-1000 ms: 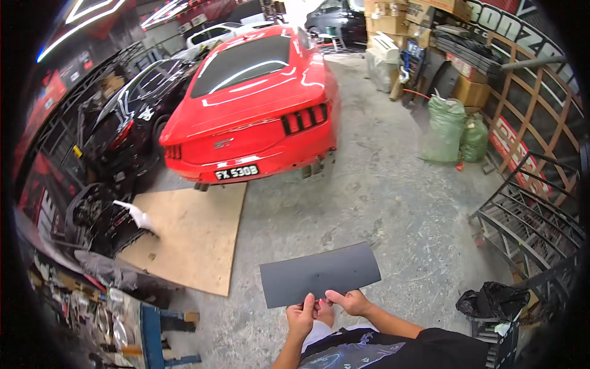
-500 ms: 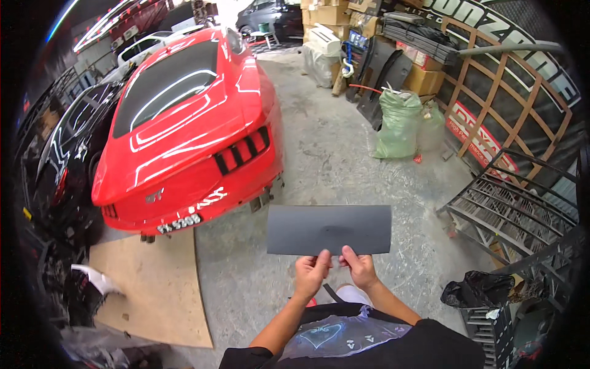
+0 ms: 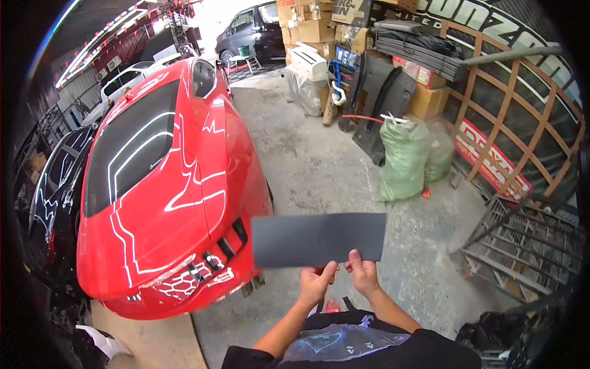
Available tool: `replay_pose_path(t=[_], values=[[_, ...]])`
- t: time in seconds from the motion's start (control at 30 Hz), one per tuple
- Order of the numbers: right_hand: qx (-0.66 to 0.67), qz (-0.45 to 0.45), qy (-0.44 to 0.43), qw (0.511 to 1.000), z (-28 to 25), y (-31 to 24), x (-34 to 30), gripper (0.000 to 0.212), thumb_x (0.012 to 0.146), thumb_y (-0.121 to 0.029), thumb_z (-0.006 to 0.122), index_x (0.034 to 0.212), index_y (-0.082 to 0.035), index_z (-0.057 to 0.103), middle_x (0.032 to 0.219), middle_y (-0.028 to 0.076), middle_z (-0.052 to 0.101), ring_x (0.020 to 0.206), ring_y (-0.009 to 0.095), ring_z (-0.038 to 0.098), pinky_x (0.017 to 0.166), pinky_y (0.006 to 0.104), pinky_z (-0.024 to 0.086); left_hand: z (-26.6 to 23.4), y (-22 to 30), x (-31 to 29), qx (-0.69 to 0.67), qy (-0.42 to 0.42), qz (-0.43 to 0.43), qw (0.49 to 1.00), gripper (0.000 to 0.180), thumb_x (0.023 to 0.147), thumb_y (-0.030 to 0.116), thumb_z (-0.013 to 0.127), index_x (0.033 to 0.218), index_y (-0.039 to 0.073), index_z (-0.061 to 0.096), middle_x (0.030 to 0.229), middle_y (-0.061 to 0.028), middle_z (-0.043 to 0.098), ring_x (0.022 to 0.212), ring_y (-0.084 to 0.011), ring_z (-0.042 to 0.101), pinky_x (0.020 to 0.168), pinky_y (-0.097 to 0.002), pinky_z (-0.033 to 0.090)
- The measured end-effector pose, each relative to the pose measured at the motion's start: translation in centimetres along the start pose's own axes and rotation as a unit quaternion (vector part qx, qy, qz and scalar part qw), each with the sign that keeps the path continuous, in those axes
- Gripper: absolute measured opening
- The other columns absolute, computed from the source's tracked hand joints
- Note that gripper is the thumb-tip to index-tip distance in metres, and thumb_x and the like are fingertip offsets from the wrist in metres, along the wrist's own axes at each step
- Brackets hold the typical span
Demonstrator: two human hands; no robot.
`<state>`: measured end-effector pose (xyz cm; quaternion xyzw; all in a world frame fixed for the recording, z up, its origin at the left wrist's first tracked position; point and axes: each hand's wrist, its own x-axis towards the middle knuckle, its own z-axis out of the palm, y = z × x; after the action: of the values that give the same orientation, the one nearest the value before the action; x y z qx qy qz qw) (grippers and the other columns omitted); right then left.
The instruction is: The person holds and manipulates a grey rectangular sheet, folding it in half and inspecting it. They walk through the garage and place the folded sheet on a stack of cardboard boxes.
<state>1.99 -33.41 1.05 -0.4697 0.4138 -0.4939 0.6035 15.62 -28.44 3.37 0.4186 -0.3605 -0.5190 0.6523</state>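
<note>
I hold a dark grey rectangular sheet (image 3: pixel 319 238), which looks like sandpaper, spread out wide in front of me. Its lower edge is pinched by my left hand (image 3: pixel 315 285) near the middle and by my right hand (image 3: pixel 364 273) further right. Both thumbs lie against the near face, and the fingers behind are partly hidden. Just beyond the sheet's left end stands a red car (image 3: pixel 166 243) with its rear toward me. The sheet overlaps part of its rear corner from this view.
Left of the red car is a black car (image 3: pixel 58 178). A wooden board (image 3: pixel 144 338) lies on the floor. At right are a stuffed green sack (image 3: pixel 402 160), a metal rack (image 3: pixel 522 246) and a black bag (image 3: pixel 491 332). Cardboard boxes (image 3: pixel 316 31) are stacked at the back.
My view has shifted, bringing the red car closer and lower. The sheet stays in both hands and looks flatter; my left hand and the sheet's left end sit slightly lower.
</note>
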Motion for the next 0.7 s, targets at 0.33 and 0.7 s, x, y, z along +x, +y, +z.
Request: replay_pose_path(t=[0.33,0.7], values=[[-0.075,-0.014,-0.106,0.991,4.3,0.8,34.2,0.047,0.102,-0.04,0.053,0.079,-0.002,0.067,0.073,0.005,0.066,0.068,0.012,0.06,0.064,0.027,0.049,-7.3,-0.7,33.2,0.072,0.09,0.042,0.993,0.024,0.095,0.023,0.068,0.081,0.003,0.066,0.066,0.0012,0.059,0.054,-0.0058,0.05,0.049,-0.0247,0.038],[-0.157,-0.106,-0.066,0.98,4.8,-2.1,69.6,0.039,0.102,-0.034,0.053,0.087,0.0,0.064,0.077,0.004,0.065,0.069,0.011,0.059,0.064,0.0278,0.05,-5.6,-0.5,71.5,0.125,0.049,0.028,0.991,0.033,0.092,0.023,0.072,0.067,0.002,0.068,0.059,0.0049,0.055,0.058,-0.0012,0.043,0.048,-0.0224,0.034]])
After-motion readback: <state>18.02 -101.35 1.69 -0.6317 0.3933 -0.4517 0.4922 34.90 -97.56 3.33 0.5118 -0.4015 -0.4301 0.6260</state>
